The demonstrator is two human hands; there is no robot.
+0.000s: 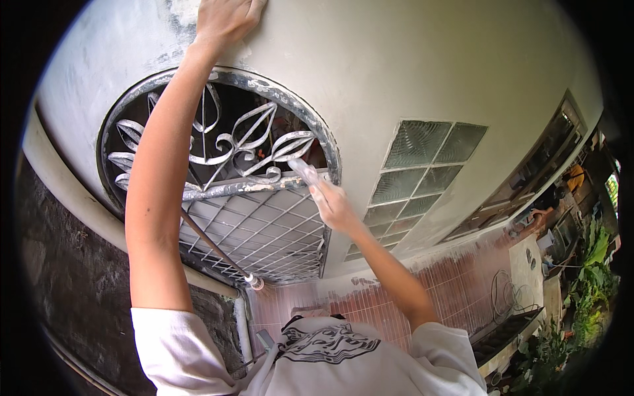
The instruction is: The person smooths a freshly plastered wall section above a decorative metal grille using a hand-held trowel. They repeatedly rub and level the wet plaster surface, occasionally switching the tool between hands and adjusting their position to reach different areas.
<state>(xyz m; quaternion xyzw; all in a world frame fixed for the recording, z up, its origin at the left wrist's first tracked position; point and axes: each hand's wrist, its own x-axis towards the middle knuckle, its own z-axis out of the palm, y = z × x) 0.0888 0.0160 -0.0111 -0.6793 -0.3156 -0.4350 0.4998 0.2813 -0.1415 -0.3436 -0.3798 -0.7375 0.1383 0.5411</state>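
Observation:
High on the pale plastered wall (436, 59), my left hand (224, 20) rests against the surface, fingers partly cut off by the picture's top. Below it, an arched window grille (277, 92) has white, flaking ironwork scrolls over a diamond mesh (251, 231); my left forearm crosses its left part. My right hand (330, 204) grips a pale, dusty, elongated object (304, 170) at the grille's lower right scrollwork; what exactly it is, I cannot tell.
A glass-pane window (436, 149) and a wood-framed one (528, 171) are to the right. A long pole (218, 244) with a white end leans below the grille. Reddish tiles (456, 290), coiled wire (502, 297) and plants (588, 284) lie lower right. A dark wall (59, 251) is left.

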